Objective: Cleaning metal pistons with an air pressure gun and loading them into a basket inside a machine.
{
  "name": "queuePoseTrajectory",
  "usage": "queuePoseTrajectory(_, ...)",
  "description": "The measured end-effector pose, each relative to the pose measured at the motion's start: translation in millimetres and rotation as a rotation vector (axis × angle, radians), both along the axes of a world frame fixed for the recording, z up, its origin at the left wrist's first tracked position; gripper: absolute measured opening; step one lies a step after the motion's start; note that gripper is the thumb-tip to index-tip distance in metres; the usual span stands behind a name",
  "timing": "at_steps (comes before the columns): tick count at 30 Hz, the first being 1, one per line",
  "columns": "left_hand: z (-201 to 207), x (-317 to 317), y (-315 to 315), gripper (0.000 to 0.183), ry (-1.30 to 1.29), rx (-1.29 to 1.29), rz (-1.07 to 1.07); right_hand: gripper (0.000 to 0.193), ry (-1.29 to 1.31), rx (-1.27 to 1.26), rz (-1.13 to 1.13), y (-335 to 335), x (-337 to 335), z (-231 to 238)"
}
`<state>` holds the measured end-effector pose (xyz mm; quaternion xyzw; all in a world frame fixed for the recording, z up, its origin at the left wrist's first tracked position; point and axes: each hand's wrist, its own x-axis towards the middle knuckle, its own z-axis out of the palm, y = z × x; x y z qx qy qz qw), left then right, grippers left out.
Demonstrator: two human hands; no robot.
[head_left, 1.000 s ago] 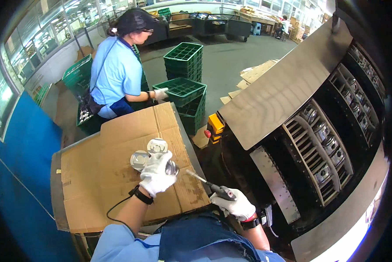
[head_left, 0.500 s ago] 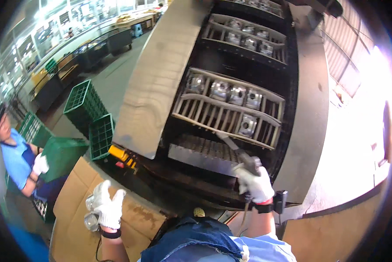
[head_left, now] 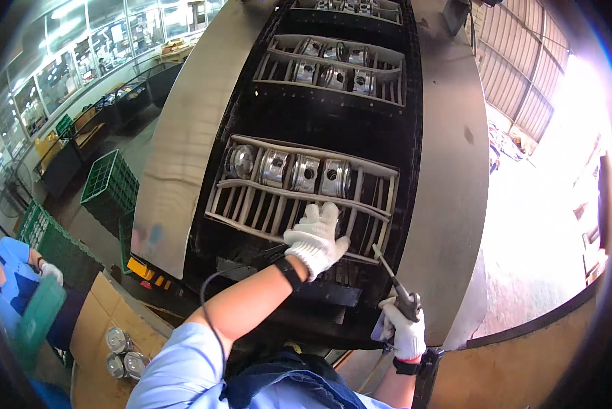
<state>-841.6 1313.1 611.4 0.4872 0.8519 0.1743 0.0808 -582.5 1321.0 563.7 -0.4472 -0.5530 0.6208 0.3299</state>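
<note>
My left hand [head_left: 314, 240], in a white knit glove, reaches over the near conveyor rack [head_left: 251, 235]. Its fingers and thumb curve around the spot where a lone metal piston stood; the palm hides that piston. Behind the fingers, several shiny pistons [head_left: 306, 174] stand in the rack's far row. My right hand [head_left: 404, 327], also gloved, grips a black air blow gun [head_left: 406, 300] at the rack's near right corner. The gun's thin nozzle points up and left toward the rack, and a hose hangs below the hand. Three pistons [head_left: 117, 339] sit on the cardboard [head_left: 105, 310] at lower left.
Further racks with pistons [head_left: 333, 76] lie up the black conveyor, between wide metal side panels [head_left: 452, 157]. At far left a co-worker [head_left: 16, 273] handles a green crate [head_left: 40, 320]. Another green crate [head_left: 112, 180] stands on the floor. A yellow part [head_left: 144, 268] juts out near the conveyor's left corner.
My left hand has left the pistons on the cardboard and moved up and right onto the rack. The blow gun has swung away to the rack's right corner. The view has shifted right.
</note>
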Motion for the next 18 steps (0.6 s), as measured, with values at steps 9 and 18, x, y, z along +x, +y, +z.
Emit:
queuePoseTrajectory(9,-18,-26,-4,0.044,-1.322,0.717,0.039,0.013,-0.038,-0.15,0.119,3,-1,18)
queuePoseTrajectory(18,-37,-61,-93,0.061,-2.656,0.878,0.064,0.016,0.115,-0.274,0.676,-15,-80,30)
